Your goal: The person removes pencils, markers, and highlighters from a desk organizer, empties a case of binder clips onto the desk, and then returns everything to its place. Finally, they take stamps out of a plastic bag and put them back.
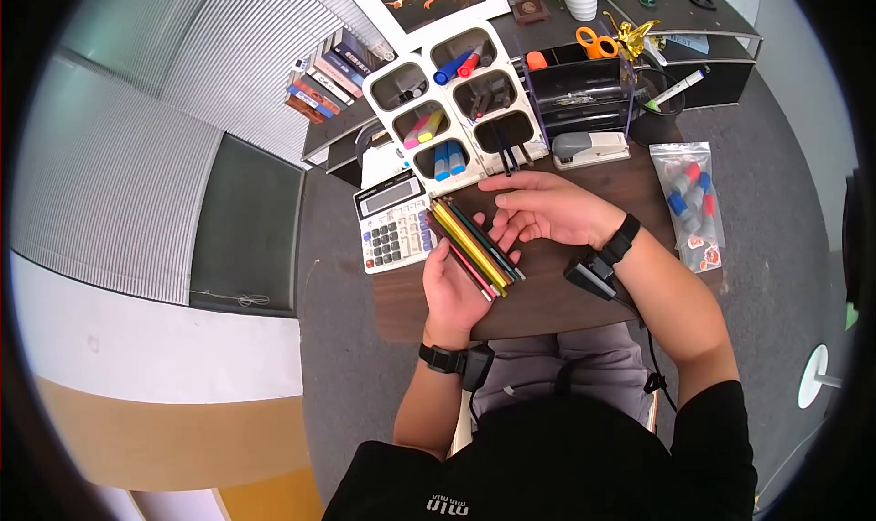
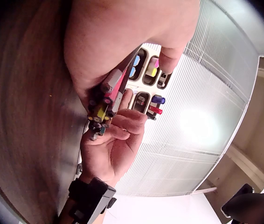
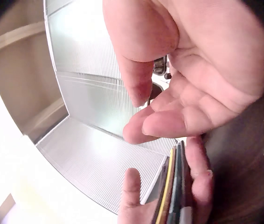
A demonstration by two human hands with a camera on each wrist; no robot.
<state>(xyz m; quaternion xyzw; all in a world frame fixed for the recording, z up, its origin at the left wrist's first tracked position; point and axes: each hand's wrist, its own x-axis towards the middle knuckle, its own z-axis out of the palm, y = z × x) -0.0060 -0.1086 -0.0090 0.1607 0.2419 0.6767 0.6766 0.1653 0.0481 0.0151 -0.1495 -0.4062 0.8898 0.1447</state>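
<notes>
A bundle of several coloured pencils (image 1: 470, 245), red, yellow and dark green among them, lies slantwise in my left hand (image 1: 452, 293), whose thumb and fingers hold it from both sides. Pencil ends (image 2: 105, 105) face the left wrist view, below the left palm (image 2: 127, 30). My right hand (image 1: 557, 213) hovers beside the bundle's upper end with loosely bent fingers and nothing in them. The right wrist view shows that hand (image 3: 197, 79) above the pencils (image 3: 171, 186). Dark pencils (image 1: 508, 156) stand in the lower right compartment of a white organizer (image 1: 444, 99), near the right fingertips.
A calculator (image 1: 394, 226) lies left of the bundle. Behind the right hand are a stapler (image 1: 591, 147) and a black desk rack (image 1: 579, 88). A bag of markers (image 1: 691, 202) lies at the table's right edge. Other compartments hold highlighters (image 1: 424, 129) and markers (image 1: 461, 63).
</notes>
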